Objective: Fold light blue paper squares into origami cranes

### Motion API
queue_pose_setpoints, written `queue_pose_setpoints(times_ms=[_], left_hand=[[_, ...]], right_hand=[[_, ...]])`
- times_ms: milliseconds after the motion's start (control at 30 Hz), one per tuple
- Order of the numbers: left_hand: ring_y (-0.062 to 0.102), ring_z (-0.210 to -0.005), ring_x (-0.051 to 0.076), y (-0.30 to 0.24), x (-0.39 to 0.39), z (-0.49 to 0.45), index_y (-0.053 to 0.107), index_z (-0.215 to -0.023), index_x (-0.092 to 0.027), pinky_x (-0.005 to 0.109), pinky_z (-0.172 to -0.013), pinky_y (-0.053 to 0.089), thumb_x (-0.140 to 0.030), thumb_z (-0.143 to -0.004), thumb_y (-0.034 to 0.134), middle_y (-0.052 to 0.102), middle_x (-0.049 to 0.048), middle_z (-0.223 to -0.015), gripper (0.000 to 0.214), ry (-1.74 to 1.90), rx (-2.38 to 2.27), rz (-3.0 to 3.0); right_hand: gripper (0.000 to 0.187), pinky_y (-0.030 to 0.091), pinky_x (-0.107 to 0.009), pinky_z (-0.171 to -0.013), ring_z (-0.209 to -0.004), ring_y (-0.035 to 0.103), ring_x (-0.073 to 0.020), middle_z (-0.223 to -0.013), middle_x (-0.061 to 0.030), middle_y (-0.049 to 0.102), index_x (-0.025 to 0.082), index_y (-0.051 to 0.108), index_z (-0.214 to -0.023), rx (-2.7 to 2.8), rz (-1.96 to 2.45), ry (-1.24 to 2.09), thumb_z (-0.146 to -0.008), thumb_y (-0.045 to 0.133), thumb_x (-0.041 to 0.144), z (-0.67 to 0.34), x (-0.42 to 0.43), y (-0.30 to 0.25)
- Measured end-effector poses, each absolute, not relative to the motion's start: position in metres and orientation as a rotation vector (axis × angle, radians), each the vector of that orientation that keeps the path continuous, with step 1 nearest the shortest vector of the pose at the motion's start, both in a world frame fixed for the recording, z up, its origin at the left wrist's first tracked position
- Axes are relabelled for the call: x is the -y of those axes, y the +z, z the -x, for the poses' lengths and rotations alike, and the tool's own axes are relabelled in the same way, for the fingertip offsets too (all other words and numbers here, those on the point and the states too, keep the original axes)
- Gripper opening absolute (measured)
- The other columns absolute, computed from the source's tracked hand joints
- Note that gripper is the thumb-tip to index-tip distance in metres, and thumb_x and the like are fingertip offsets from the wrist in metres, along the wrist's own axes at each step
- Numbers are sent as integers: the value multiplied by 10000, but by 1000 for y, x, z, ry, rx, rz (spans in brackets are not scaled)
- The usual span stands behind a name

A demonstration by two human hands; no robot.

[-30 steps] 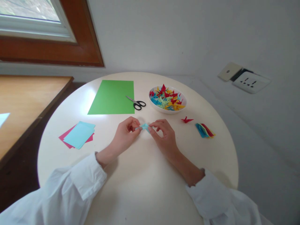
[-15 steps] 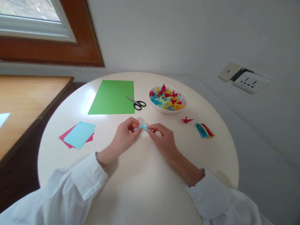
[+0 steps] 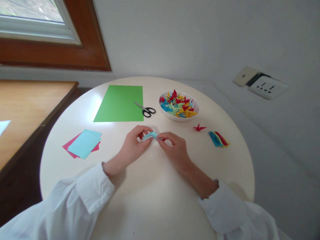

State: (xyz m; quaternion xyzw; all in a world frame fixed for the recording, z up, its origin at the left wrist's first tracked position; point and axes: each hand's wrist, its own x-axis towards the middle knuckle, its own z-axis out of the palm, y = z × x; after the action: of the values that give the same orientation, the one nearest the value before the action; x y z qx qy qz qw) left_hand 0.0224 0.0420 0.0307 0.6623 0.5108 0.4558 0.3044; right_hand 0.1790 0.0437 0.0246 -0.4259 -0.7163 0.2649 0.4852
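Note:
Between my two hands is a small folded light-blue paper [image 3: 151, 134], held just above the round table. My left hand [image 3: 135, 141] pinches its left part between thumb and fingers. From the other side, the thumb and fingertips of my right hand [image 3: 175, 146] grip the right end. The fingertips cover some of the folds, so the exact shape is hard to make out. To the right lies a red paper crane [image 3: 199, 128], apart from both hands.
A white bowl [image 3: 172, 117] of colourful paper cranes stands at the back. Black-handled scissors [image 3: 147, 111] overlap a green sheet [image 3: 120, 103]. Light-blue and red paper squares [image 3: 84, 145] lie left, folded coloured strips [image 3: 218, 139] right. The white round table [image 3: 160, 200] stands near the wall.
The light-blue paper's left part has changed shape and now looks broader and more curved between my fingers. Both hands stay in nearly the same place, and the other things have not moved.

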Motion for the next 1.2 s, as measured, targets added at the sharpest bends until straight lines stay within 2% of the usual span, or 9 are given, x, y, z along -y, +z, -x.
queue_pose_setpoints(times_ms=[133,233,400,633,1000,1200], left_hand=[[525,-941,171,27,-44,-21,618,-894,-197,290,-791,416,-160,-685,585,574,65,-979,215,1242,-1271,-1819],[515,-1052,187,26,-43,-21,616,-864,-190,326,-907,383,-161,-703,571,590,82,-1039,169,1217,-1167,-1788],[586,-896,167,27,-41,-22,601,-851,-169,311,-846,430,-219,-737,551,635,69,-925,134,1161,-1158,-1688],[582,-779,153,35,-40,-25,601,-796,-162,277,-744,451,-261,-736,558,635,49,-811,123,1158,-1232,-1665],[567,-758,146,34,-37,-24,570,-758,-167,264,-736,440,-259,-756,523,618,33,-770,103,1162,-1264,-1758],[562,-734,142,35,-36,-23,562,-749,-168,257,-706,439,-208,-738,517,613,31,-757,61,1155,-1281,-1784]], right_hand=[[136,489,-273,-677,-693,598,-142,-768,-21,667,198,628,-762,1727,1012,668,-710,542,107,-180,-44,22],[148,491,-280,-694,-715,605,-148,-773,-21,667,203,631,-764,1710,1015,699,-703,539,105,-180,-45,20],[112,501,-285,-713,-727,615,-150,-778,-27,672,200,641,-758,1644,1013,778,-705,563,139,-179,-46,18],[81,509,-288,-708,-716,621,-154,-761,-33,678,195,656,-762,1591,1026,879,-724,594,232,-177,-44,19],[142,504,-266,-564,-583,611,-142,-632,-22,669,174,620,-630,1367,1057,1101,-628,665,308,-172,-44,24],[133,471,-245,-516,-541,578,-123,-591,-4,650,177,593,-589,1351,1069,1134,-606,670,284,-172,-44,25]])
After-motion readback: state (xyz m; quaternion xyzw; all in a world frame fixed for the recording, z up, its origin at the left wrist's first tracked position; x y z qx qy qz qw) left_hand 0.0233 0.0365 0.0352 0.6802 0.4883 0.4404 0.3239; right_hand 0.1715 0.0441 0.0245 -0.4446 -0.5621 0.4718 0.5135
